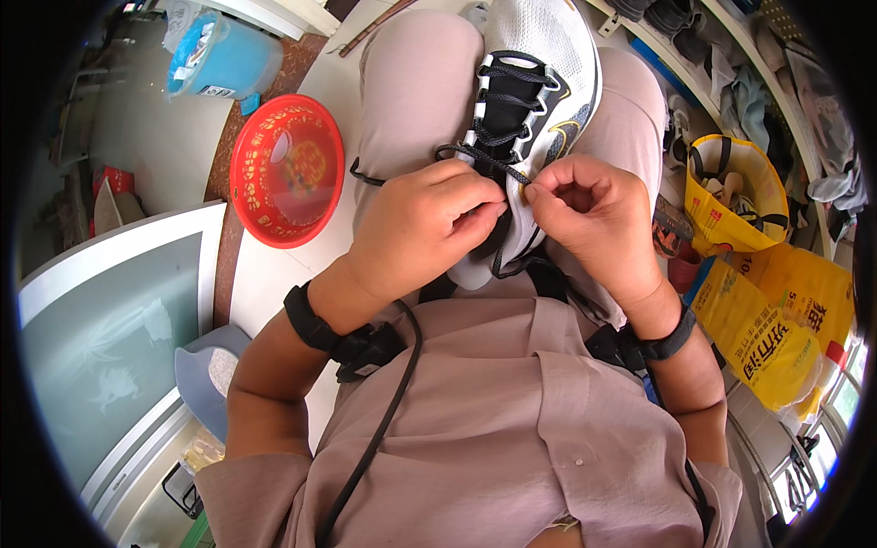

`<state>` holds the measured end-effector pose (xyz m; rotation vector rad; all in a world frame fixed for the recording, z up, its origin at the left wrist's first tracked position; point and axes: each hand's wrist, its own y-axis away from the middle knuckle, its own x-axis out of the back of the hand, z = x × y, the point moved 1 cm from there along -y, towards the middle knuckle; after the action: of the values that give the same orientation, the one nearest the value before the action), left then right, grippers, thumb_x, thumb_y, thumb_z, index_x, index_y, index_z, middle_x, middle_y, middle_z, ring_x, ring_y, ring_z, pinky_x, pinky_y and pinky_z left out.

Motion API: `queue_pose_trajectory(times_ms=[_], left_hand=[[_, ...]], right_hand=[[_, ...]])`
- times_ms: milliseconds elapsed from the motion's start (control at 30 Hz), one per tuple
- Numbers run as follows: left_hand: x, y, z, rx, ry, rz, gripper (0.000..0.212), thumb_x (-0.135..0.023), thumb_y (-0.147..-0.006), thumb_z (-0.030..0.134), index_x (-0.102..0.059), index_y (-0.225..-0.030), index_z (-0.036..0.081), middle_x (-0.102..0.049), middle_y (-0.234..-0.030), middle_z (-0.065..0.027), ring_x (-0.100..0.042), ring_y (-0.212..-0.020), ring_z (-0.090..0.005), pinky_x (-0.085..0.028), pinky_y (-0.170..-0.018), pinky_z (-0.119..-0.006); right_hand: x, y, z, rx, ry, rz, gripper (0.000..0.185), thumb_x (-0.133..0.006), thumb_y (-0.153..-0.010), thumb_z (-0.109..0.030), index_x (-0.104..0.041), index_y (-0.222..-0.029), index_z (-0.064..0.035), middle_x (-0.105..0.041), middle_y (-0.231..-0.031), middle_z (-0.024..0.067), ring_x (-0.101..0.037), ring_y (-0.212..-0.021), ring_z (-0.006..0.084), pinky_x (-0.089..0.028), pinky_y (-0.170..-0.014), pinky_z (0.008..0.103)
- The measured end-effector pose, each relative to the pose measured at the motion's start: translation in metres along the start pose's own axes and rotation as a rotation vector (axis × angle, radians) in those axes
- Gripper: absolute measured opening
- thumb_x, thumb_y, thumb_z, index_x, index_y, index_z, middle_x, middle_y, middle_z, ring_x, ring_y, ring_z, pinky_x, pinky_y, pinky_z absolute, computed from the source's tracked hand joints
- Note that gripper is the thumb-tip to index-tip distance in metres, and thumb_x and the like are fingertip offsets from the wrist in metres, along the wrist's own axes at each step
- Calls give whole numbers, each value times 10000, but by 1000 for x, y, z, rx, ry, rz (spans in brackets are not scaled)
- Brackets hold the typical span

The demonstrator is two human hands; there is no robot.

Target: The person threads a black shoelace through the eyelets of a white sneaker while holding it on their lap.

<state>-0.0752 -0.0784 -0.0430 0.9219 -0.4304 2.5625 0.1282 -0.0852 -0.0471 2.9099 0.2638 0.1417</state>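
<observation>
A white mesh Nike sneaker (541, 41) with black and gold trim rests between the person's knees, toe pointing away. Its black shoelace (503, 103) zigzags up the black tongue through pale loops. Near the top eyelets on the right side, my right hand (593, 219) pinches the lace between thumb and index finger. My left hand (431, 219) lies over the shoe's collar opening, fingers curled with their tips together; whether lace is caught between them is hidden. A loose lace length shows on the left knee, and another hangs below the heel.
On the left floor stand a red plastic basin (240, 171) and a blue trash bin (253, 65), beside a frosted glass door (123, 342). To the right are a yellow bag (706, 205) holding shoes, yellow printed packaging (774, 335) and a shoe rack (760, 75).
</observation>
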Motion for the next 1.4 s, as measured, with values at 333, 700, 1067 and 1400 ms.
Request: queue_pose_trajectory(times_ms=[333, 700, 1067, 1400], left_hand=[[-4, -3, 0, -22, 41, 66, 97, -745, -872, 146, -708, -940, 86, -653, -843, -55, -642, -692, -263, -514, -600, -360], [9, 6, -6, -168, -231, 21, 95, -726, -794, 51, -661, -842, 100, -570, -787, -42, -609, -634, -246, -489, -547, -372], [33, 21, -5, -18, -105, -85, 128, -787, -826, 164, -702, -875, 82, -635, -741, -58, -622, -605, -267, -490, -534, -373], [27, 4, 17, -91, -264, -60, 351, -750, -829, 68, -705, -1173, 116, -710, -803, -72, -685, -682, -248, -523, -577, -352]], right_hand=[[7, -4, 20, -388, -777, -130, 26, -690, -885, -35, -678, -874, -14, -619, -696, -18, -450, -480, 28, -343, -415, 211], [-2, 1, 19, -59, -146, -179, 111, -782, -864, -27, -683, -909, -46, -558, -735, -77, -449, -640, -9, -377, -560, 167], [-4, -12, -17, 535, 598, -40, 499, -822, -716, -96, -645, -1181, -129, -596, -1109, 49, -640, -750, 219, -553, -632, 324], [-3, 0, -20, 728, 793, -110, 173, -694, -688, -15, -652, -850, -59, -607, -1234, 80, -660, -854, 272, -569, -722, 364]])
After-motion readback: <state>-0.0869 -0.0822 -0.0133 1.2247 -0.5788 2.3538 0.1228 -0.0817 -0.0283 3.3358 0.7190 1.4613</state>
